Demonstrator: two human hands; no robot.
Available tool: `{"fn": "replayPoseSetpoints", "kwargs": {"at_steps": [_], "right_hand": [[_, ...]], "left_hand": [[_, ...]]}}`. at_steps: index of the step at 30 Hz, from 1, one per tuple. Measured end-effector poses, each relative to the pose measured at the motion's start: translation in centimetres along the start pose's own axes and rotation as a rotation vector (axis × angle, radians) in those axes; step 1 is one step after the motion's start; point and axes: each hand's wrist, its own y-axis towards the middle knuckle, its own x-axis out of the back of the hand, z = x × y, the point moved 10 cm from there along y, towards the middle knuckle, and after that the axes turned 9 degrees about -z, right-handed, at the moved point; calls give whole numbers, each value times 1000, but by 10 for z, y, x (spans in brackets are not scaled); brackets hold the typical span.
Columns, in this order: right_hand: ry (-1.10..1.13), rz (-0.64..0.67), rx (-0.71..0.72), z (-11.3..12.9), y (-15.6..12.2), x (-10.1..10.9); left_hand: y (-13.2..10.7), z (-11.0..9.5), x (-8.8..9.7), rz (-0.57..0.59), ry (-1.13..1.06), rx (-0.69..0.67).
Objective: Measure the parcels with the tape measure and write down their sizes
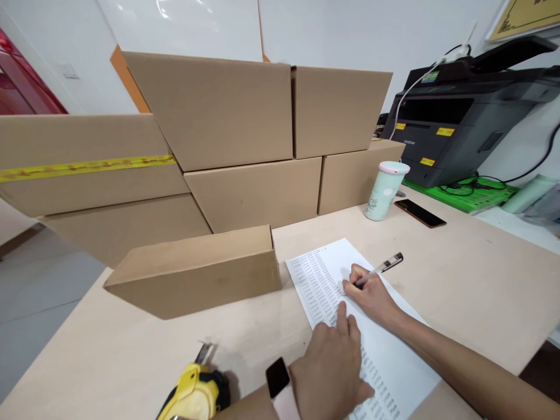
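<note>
My right hand (370,294) is closed round a black and silver pen (381,268), its tip touching a white sheet of printed rows (324,280) on the pale wooden table (459,274). My left hand (335,364) lies flat on the lower part of the sheet with one finger pointing at a row; a smartwatch (277,378) sits on that wrist. A low cardboard box (196,271) lies just left of the sheet.
Several stacked cardboard boxes (227,111) line the table's back and left. A yellow tape measure (195,394) lies at the front edge. A mint cup with a pink lid (385,189), a phone (420,213) and a black printer (464,116) stand at the back right.
</note>
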Motion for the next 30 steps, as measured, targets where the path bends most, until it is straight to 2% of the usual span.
{"fn": "replayPoseSetpoints", "kwargs": {"at_steps": [30], "right_hand": [[3,-33,0,0,2,4]], "left_hand": [[0,0,4,-1,-13,6]]}}
